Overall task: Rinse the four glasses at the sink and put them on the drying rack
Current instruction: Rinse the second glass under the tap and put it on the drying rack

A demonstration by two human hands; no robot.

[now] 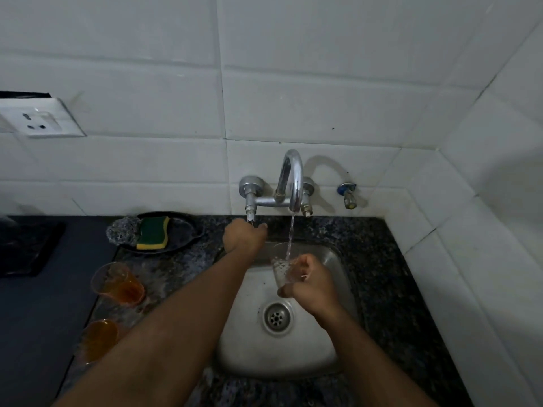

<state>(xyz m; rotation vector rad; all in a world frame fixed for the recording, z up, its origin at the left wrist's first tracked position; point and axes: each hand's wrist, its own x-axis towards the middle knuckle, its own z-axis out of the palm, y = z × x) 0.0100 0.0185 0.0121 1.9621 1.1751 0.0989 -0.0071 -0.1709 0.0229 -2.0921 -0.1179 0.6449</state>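
My right hand (310,282) grips a clear glass (281,267) over the steel sink (332,356), its mouth tilted up under the running water (291,236). The stream falls from the chrome tap (295,177) into the glass. My left hand (242,237) is curled round the tap's left handle (250,214) at the wall. Two orange glasses stand on the dark stone counter left of the sink: one (119,284) farther back, one (98,339) nearer, partly hidden by my left forearm.
A black dish (183,227) behind the orange glasses holds a green and yellow sponge (153,232) and a steel scrubber (123,230). A small blue valve (348,193) sticks out of the tiled wall at right. A wall socket (41,118) sits upper left. A dark mat (26,245) lies at far left.
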